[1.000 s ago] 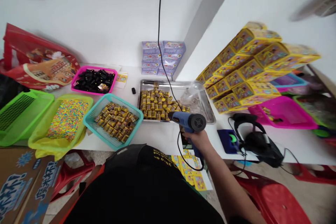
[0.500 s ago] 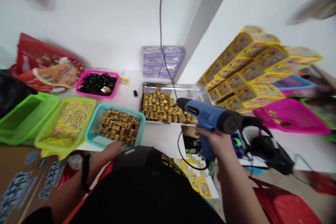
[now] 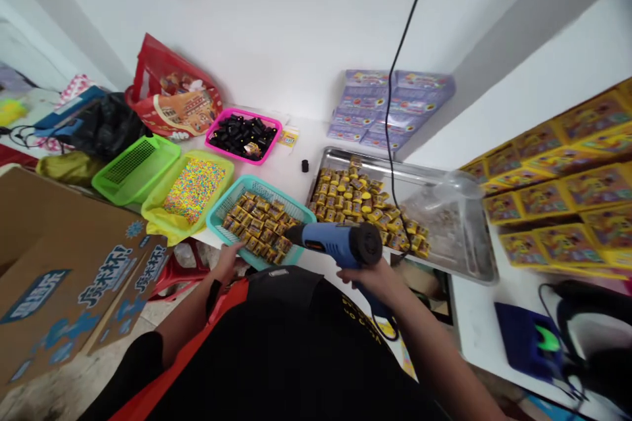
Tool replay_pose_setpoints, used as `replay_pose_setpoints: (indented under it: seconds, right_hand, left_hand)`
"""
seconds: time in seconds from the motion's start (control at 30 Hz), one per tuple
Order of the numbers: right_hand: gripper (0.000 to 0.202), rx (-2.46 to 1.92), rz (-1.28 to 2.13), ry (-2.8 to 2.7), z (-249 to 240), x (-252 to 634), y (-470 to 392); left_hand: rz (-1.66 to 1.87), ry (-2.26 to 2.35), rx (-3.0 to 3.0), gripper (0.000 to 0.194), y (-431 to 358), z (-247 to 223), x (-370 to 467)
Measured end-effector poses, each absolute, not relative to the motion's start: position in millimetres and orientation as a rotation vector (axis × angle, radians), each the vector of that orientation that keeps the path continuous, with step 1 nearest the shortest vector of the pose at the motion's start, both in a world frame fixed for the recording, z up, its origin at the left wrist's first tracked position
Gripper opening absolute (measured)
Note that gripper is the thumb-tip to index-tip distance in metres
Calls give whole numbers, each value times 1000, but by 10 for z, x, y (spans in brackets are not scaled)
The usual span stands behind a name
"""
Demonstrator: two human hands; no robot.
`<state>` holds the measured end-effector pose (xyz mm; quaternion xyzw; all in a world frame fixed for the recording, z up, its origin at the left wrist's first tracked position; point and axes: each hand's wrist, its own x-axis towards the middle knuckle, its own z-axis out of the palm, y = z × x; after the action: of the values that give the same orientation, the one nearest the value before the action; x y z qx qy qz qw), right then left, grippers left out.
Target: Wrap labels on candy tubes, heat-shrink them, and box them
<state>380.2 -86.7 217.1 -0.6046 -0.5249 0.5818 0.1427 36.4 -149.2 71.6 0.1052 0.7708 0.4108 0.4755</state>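
My right hand (image 3: pixel 378 283) is wrapped round the handle of a blue heat gun (image 3: pixel 328 240). The gun's black nozzle points left, over the right side of a teal basket (image 3: pixel 228 202). Inside that basket lie many small gold-and-brown wrapped pieces (image 3: pixel 259 227). My left hand (image 3: pixel 228 263) is at the basket's front edge, its fingers closed on the rim; the thumb is hard to see. Behind the gun, a metal tray (image 3: pixel 478 230) holds a heap of similar yellow-ended pieces (image 3: pixel 345 194) and clear plastic wrap.
To the left stand a pink basket (image 3: pixel 210 138) of black pieces, a yellow basket (image 3: pixel 227 174) of coloured sprinkles and a green basket (image 3: pixel 126 187). A black cord (image 3: pixel 409 20) hangs over the tray. Yellow boxes (image 3: pixel 557 197) are stacked right; a large carton (image 3: pixel 74 276) stands front left.
The view has turned to the left. The heat gun has moved left from in front of the metal tray to the teal basket. My left hand stays at the basket's front edge.
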Motion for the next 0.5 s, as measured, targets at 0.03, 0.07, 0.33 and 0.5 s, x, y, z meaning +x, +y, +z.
replay_pose_setpoints:
  seconds: [0.03, 0.07, 0.33, 0.5]
  right_hand:
    - [9, -1747, 1634, -1554, 2136, 3705, -795]
    - [10, -1763, 1565, -1582, 2106, 3626, -730]
    - [15, -1728, 1609, -1739, 2119, 3357, -546]
    - [13, -1625, 1556, -1760, 2114, 2968, -393]
  left_hand:
    - [1018, 1792, 203, 36, -1450, 662, 409]
    - [1027, 1746, 164, 32, -1414, 617, 443]
    - [1019, 1779, 131, 18, -1373, 550, 78]
    - [996, 1798, 185, 16, -1063, 498, -104]
